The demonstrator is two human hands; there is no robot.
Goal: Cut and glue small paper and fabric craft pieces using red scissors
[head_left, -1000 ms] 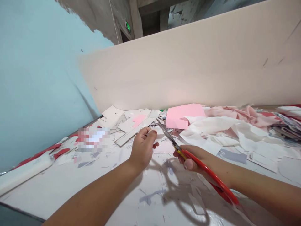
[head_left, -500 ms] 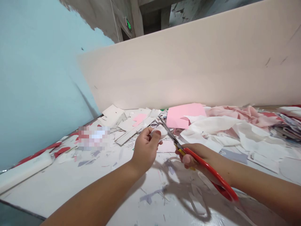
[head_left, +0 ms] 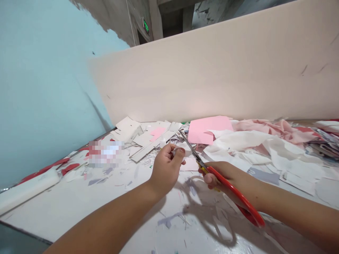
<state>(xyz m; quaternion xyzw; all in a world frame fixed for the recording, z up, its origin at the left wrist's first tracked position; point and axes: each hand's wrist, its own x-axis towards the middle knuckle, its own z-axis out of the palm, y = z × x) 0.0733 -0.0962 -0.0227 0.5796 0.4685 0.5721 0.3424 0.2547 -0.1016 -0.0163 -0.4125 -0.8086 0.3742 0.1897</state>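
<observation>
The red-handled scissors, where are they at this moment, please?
In the head view, the red-handled scissors are in the right hand, their blades pointing up beside the left hand.

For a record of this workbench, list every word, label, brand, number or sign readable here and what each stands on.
No text can be read.
Green illuminated exit sign above the doorway: too small and blurred to read.
Pixelated patch on the table: blurred out, unreadable.
Red-handled scissors: no legible marking.
</observation>
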